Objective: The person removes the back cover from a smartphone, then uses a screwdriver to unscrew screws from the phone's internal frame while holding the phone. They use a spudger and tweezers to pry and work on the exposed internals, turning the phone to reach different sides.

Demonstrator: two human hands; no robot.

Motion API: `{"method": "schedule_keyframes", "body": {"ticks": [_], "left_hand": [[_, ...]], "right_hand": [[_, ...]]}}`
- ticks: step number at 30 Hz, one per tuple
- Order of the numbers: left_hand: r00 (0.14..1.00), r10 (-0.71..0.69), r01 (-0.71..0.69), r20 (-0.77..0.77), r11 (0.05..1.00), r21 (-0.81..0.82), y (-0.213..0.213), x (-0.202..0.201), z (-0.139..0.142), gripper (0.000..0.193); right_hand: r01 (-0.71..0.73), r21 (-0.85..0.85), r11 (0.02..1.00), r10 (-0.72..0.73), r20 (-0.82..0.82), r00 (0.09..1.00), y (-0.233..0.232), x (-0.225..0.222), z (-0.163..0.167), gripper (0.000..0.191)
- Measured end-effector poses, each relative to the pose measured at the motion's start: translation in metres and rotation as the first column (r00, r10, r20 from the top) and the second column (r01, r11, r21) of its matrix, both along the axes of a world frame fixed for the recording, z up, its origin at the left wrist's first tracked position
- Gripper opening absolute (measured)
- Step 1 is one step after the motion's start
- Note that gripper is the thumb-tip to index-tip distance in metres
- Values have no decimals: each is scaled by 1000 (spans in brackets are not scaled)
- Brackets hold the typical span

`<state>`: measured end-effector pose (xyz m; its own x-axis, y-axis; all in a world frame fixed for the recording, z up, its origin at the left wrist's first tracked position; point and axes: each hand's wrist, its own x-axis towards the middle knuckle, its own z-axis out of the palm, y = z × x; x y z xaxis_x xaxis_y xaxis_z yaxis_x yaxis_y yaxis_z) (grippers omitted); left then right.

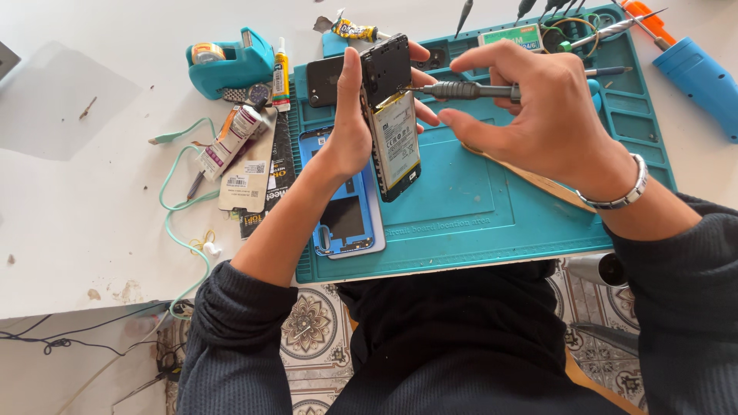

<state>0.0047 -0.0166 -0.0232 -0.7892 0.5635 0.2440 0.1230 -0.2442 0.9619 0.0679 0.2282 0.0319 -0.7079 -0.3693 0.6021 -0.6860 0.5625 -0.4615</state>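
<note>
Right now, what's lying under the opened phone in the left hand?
Under the opened phone sits a blue back cover on the teal mat. The left hand and phone hide the cover's top part.

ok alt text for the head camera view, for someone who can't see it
A person's left hand holds an opened phone upright, back cover off and battery showing, while the right hand points a slim grey screwdriver at its upper part. This happens over a teal repair mat on a white table, with a blue back cover, a glue tube and a tape dispenser to the left.
</note>
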Motion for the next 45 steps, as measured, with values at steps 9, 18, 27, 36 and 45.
{"method": "schedule_keyframes", "body": {"ticks": [9,18,27,36,45], "left_hand": [[1000,4,-4,-15,1000,-15,1,1,0,94],[998,42,-41,40,999,-19,1,-1,1,90],[998,69,-69,5,997,-30,2,0,0,89],[998,38,-39,-49,999,-14,3,-1,-3,93],[999,46,-46,5,999,-19,2,0,4,97]], "right_hand": [[14,-38,999,-12,44,999,-1,1,4,31],[16,-82,996,-12,54,998,1,-1,7,23],[144,76,987,-134,-123,983,13,-7,1,21],[138,87,987,-133,-57,989,21,-11,-14,21],[150,105,983,-143,-70,987,14,-7,-1,21]]}}
